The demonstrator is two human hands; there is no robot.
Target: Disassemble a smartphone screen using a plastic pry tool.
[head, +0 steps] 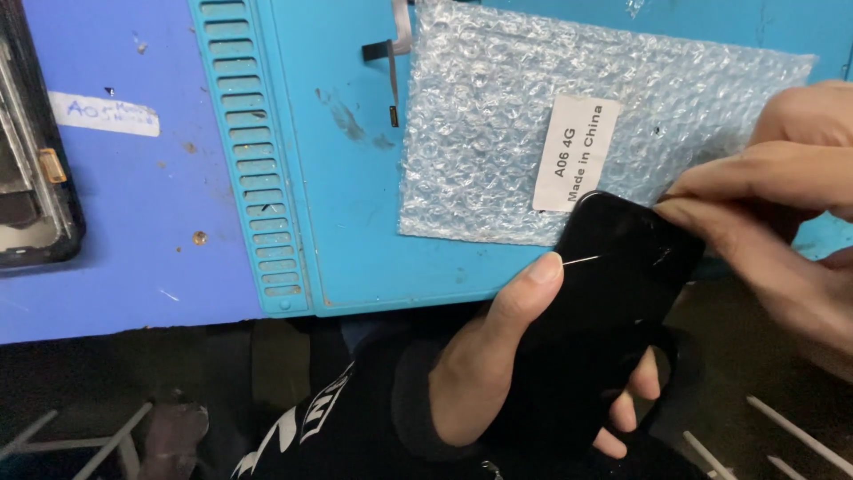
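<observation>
1. The left hand (pixel 498 356) holds a black phone screen (pixel 613 293) just below the near edge of the teal work mat (pixel 355 222); its grip is wrapped around the part, thumb along the left edge, fingertips curling round the right edge.
2. The right hand (pixel 782 204) comes in from the right of the screen, its grip pressed together with thumb and forefinger pinching at the screen's upper right corner. What lies between the fingertips is too small to tell.
3. The screen tilts up and to the right, its top corner overlapping the lower edge of a bubble-wrap bag (pixel 569 116) that lies on the mat.
4. A white label (pixel 576 153) sits on the bag, just above the screen's top corner.
5. A thin black flex cable (pixel 391 76) lies on the mat just left of the bag.
6. Left of the mat, on the blue desk (pixel 133 222), lies a white paper tag (pixel 104 114), and a dark phone frame (pixel 31 160) rests at the far left edge.
</observation>
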